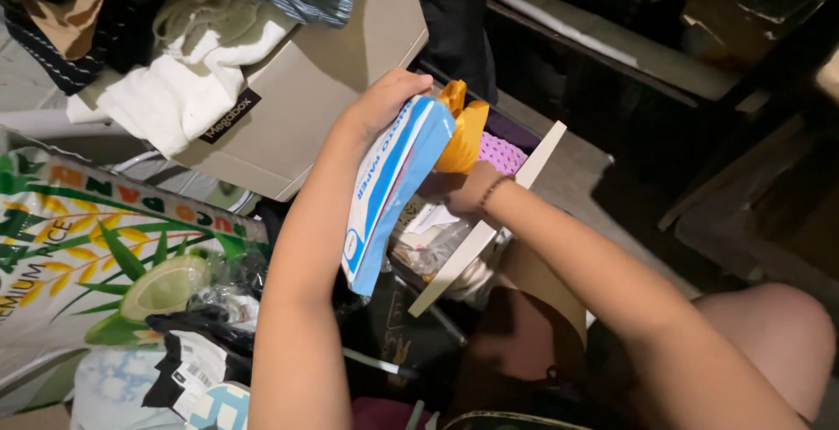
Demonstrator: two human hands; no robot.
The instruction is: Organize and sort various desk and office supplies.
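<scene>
Hands meet over an open white drawer (489, 229) crammed with odds and ends. The left hand (384, 102) has its grip closed around the top edge of a flat blue-and-white paper packet (389, 190), holding it upright so that it hangs down over the drawer's near side. Just right of that grip, the right hand (463, 187) is sunk into the drawer, mostly hidden behind the packet, so I cannot tell how far its fingers are closed or what they hold; a thin bracelet shows at the wrist. An orange plastic bag (465, 128) bulges up beside it, with a purple dotted item (502, 152) just beyond. Judging by this, the packet is lifted clear, while clear plastic bags (428, 246) and papers below remain in the drawer. Further left lie a printed rice sack (79, 246) and a grey box (323, 72) under heaped clothes (175, 89).
</scene>
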